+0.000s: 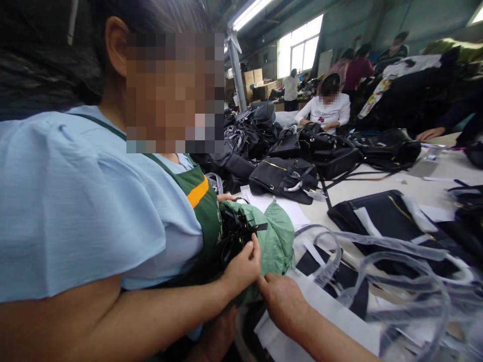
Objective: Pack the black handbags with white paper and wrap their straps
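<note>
My right hand (285, 304) reaches in from the lower right with its fingers closed at the near edge of a green cloth bag (277, 231). Its fingertips are right beside a co-worker's hand (245, 261). That hand reaches toward a bundle of short black straps (237, 229) at the bag's mouth, with one strap end sticking out above its fingers. Low in the picture, under the co-worker's forearm, is what looks like my left hand (221, 334); its fingers are hidden. Another hand of the co-worker (226, 197) shows at the bag's far side.
A co-worker in a light blue top and green apron (204, 211) stands close on the left. On the white table lie black handbags (283, 178), another black bag (381, 216), clear plastic-wrapped handles (400, 251) and white paper (320, 317). Other people sit and stand farther back.
</note>
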Motion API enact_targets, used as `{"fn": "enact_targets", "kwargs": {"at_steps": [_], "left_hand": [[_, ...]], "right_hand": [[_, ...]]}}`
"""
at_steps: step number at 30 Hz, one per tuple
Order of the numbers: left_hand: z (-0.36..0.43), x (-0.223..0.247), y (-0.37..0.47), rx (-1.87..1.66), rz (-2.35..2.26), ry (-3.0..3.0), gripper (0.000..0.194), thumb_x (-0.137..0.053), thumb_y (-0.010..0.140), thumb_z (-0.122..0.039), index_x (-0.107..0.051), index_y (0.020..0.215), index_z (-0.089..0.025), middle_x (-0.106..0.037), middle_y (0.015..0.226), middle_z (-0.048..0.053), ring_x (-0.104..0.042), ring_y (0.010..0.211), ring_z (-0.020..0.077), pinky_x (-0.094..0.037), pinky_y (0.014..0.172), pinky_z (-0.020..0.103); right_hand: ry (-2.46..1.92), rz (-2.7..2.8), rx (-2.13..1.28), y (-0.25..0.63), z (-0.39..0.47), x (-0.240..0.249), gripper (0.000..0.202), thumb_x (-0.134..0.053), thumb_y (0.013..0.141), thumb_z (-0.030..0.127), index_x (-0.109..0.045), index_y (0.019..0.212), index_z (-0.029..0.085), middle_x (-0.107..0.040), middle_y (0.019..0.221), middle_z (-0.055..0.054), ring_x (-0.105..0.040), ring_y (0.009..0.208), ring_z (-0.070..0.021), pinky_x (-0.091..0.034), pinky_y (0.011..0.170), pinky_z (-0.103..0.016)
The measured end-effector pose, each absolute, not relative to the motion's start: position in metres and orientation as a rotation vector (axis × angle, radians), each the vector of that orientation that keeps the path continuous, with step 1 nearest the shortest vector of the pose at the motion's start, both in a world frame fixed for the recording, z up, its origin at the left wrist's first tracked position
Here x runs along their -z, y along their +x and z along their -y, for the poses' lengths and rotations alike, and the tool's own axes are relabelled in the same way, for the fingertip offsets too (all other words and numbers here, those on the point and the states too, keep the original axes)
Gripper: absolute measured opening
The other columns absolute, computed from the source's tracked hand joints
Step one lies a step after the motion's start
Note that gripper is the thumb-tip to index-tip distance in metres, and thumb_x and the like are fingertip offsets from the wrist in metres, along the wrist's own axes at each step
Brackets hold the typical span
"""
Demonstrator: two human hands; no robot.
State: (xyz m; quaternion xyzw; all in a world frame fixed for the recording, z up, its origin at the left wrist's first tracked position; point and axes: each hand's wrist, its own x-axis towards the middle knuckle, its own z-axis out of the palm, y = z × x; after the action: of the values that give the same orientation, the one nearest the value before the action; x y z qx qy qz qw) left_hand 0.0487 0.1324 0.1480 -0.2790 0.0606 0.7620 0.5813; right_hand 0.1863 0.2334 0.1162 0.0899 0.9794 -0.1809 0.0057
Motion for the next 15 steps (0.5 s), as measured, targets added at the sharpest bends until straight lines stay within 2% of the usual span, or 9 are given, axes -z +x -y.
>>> {"fn": "enact_targets", "kwargs": {"at_steps": [2, 5, 7, 9, 11, 13, 15], "left_hand": [[-0.115, -0.147, 0.043, -1.6, -0.497, -0.349, 0.027, -0.058, 0.093, -0.03, -0.064, 0.117, -0.02, -0.066, 0.117, 0.007, -0.066, 0.105, 0.0234, -0.059, 0.089, 0.045], [-0.081, -0.142, 0.038, -1.309, -0.908, 0.133, 0.017, -0.064, 0.083, -0.022, -0.073, 0.097, -0.02, -0.072, 0.097, 0.009, -0.071, 0.1, 0.0255, -0.06, 0.096, 0.04], [-0.07, -0.138, 0.033, -1.164, -1.129, 0.539, 0.016, -0.065, 0.082, -0.028, -0.074, 0.093, -0.021, -0.073, 0.093, 0.008, -0.07, 0.106, 0.027, -0.053, 0.107, 0.041], [-0.071, -0.133, 0.025, -1.008, -1.321, 0.941, 0.015, -0.064, 0.083, -0.032, -0.072, 0.091, -0.024, -0.074, 0.096, 0.005, -0.065, 0.118, 0.0284, -0.039, 0.118, 0.047], [-0.08, -0.129, 0.017, -0.842, -1.463, 1.351, 0.01, -0.063, 0.081, -0.023, -0.07, 0.088, -0.025, -0.074, 0.1, 0.003, -0.06, 0.124, 0.0294, -0.028, 0.122, 0.053], [-0.088, -0.132, 0.01, -0.617, -1.552, 1.762, 0.02, -0.061, 0.078, -0.009, -0.068, 0.086, -0.026, -0.073, 0.101, 0.002, -0.059, 0.126, 0.0282, -0.027, 0.122, 0.054], [-0.092, -0.144, 0.005, -0.361, -1.562, 2.119, 0.031, -0.059, 0.076, 0.0, -0.067, 0.09, -0.026, -0.072, 0.105, 0.002, -0.058, 0.126, 0.0258, -0.035, 0.119, 0.053]], "right_hand": [[0.26, -3.053, 0.569, 0.187, -0.233, -0.115, 0.044, -0.046, 0.086, 0.007, -0.062, 0.126, 0.019, -0.07, 0.093, -0.012, -0.069, 0.086, -0.0271, -0.048, 0.068, -0.032], [0.252, -3.051, 0.549, 0.19, -0.234, -0.114, 0.06, -0.049, 0.084, 0.008, -0.049, 0.144, 0.02, -0.07, 0.095, -0.011, -0.07, 0.084, -0.0281, -0.048, 0.067, -0.034], [0.283, -3.056, 0.586, 0.192, -0.236, -0.114, 0.064, -0.049, 0.084, 0.007, -0.046, 0.145, 0.023, -0.069, 0.096, -0.01, -0.07, 0.084, -0.0272, -0.049, 0.068, -0.033], [0.339, -3.051, 0.718, 0.192, -0.238, -0.114, 0.058, -0.049, 0.086, 0.011, -0.049, 0.143, 0.024, -0.068, 0.103, -0.01, -0.069, 0.089, -0.0256, -0.049, 0.071, -0.032], [0.405, -3.029, 0.897, 0.189, -0.24, -0.114, 0.054, -0.053, 0.087, 0.016, -0.051, 0.141, 0.023, -0.066, 0.112, -0.01, -0.068, 0.096, -0.0242, -0.05, 0.077, -0.03], [0.456, -3.009, 1.016, 0.185, -0.242, -0.115, 0.052, -0.056, 0.086, 0.019, -0.053, 0.138, 0.023, -0.064, 0.117, -0.01, -0.066, 0.102, -0.0234, -0.049, 0.082, -0.029], [0.491, -3.008, 1.041, 0.181, -0.244, -0.116, 0.047, -0.056, 0.087, 0.02, -0.055, 0.134, 0.023, -0.064, 0.115, -0.009, -0.065, 0.102, -0.0232, -0.048, 0.083, -0.029]]}}
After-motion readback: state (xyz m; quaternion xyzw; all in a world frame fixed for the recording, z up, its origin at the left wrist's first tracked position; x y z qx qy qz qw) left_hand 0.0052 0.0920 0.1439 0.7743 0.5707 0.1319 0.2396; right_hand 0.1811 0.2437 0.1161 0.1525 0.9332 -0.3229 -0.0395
